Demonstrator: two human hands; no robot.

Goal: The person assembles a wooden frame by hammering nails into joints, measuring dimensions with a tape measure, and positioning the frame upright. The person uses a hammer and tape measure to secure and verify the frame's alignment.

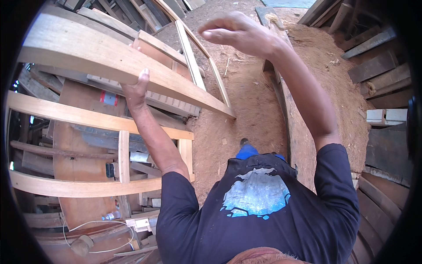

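My left hand (136, 91) is closed around a pale, smooth wooden frame (101, 55). Its thumb lies over the near edge of the thick rail, and most of the fingers are hidden behind the wood. That frame stands tilted, with one end of the rail low by the ground and the other rising at the far left. My right hand (241, 34) is raised in front of me, apart from the frame. It holds nothing, its fingers stretched out. Below my left arm is a second pale wooden frame (70, 113) with crosspieces.
A long rough plank (298, 127) runs along my right. Brown sawdust (246, 94) covers the ground. Stacked boards (382, 79) line the far right. Behind the frames at left are a brown panel (81, 145), a plastic bottle (112, 215) and a loop of pale cord (99, 221).
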